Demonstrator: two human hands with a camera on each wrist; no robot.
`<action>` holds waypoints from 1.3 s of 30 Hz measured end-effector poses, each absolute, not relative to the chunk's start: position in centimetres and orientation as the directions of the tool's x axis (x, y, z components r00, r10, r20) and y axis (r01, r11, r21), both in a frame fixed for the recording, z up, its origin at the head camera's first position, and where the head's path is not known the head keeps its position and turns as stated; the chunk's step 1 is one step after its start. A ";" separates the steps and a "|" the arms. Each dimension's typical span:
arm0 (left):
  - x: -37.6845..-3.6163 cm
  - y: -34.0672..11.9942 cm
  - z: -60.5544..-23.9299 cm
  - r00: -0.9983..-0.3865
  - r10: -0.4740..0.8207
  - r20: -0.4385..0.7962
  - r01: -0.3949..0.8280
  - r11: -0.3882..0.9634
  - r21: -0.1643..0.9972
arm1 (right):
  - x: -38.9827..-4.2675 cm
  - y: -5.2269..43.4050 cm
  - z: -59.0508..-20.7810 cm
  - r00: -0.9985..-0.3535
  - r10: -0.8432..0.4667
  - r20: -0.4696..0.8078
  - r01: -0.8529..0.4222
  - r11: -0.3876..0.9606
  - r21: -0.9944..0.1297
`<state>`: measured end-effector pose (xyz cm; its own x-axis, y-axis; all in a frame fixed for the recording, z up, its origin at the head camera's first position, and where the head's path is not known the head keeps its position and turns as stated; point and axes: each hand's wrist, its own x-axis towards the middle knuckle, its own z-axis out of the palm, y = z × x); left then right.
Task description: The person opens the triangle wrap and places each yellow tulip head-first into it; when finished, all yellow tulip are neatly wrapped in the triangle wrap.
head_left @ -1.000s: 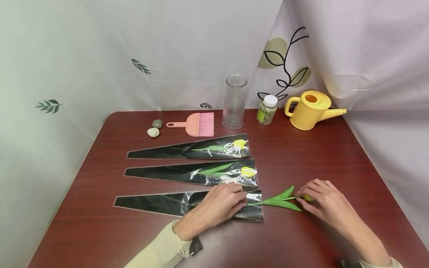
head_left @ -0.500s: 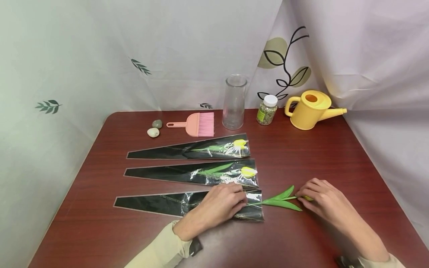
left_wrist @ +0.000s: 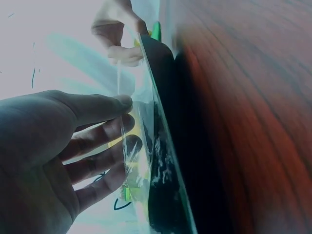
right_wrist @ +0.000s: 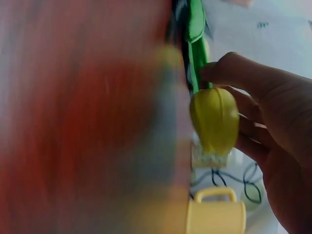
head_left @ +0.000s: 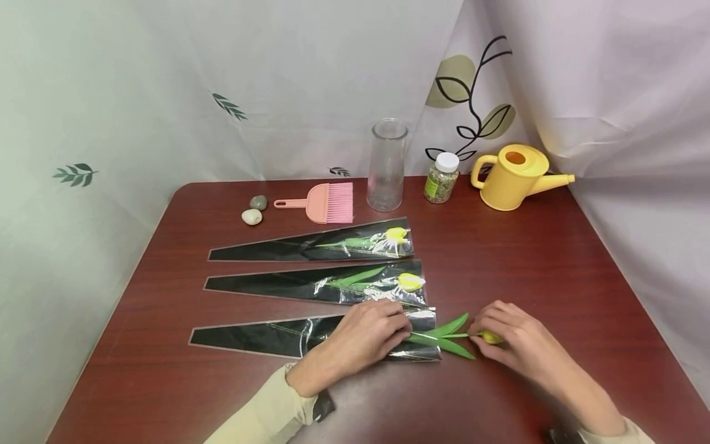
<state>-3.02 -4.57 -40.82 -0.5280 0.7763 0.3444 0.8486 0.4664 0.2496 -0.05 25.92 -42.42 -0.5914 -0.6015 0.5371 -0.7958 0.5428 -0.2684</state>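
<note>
We record the left hand (head_left: 363, 336) lying on the wide end of the nearest sleeve (head_left: 277, 338), low in the frame's centre – fingers laid along the clear film at its mouth, grip relaxed and flat rather than closed. The right hand (head_left: 513, 339), lower right of centre, pinches the yellow tulip (head_left: 490, 337) at its bud; the right wrist view shows thumb and fingers curled round that bud (right_wrist: 214, 119). The tulip's green leaves (head_left: 444, 336) lie at the sleeve's mouth, stem partly inside – how far we cannot tell. Two more sleeves, each with a tulip, lie above on the tabletop (head_left: 527, 259). A glass vase (head_left: 387, 165) stands at upper centre.
</note>
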 end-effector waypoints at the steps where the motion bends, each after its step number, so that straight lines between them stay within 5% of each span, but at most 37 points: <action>1: -3.0 -4.6 -40.8 -0.527 0.776 0.347 0.849 0.464 0.253 | 0.0 25.5 -42.5 -0.587 -0.601 0.542 -0.802 0.526 -0.285; 8: -3.1 -4.5 -40.8 -0.510 0.777 0.368 0.859 0.442 0.258 | -0.1 23.0 -43.1 -0.575 -0.600 0.557 -0.818 0.433 -0.378; 22: -3.1 -4.2 -40.7 -0.491 0.787 0.373 0.870 0.424 0.251 | 0.4 21.5 -43.2 -0.693 -0.532 0.486 -0.720 0.497 -0.483; 39: -2.9 -4.4 -40.7 -0.506 0.783 0.362 0.861 0.435 0.261 | 0.9 27.5 -41.5 -0.786 -0.505 0.357 -0.617 0.610 -0.496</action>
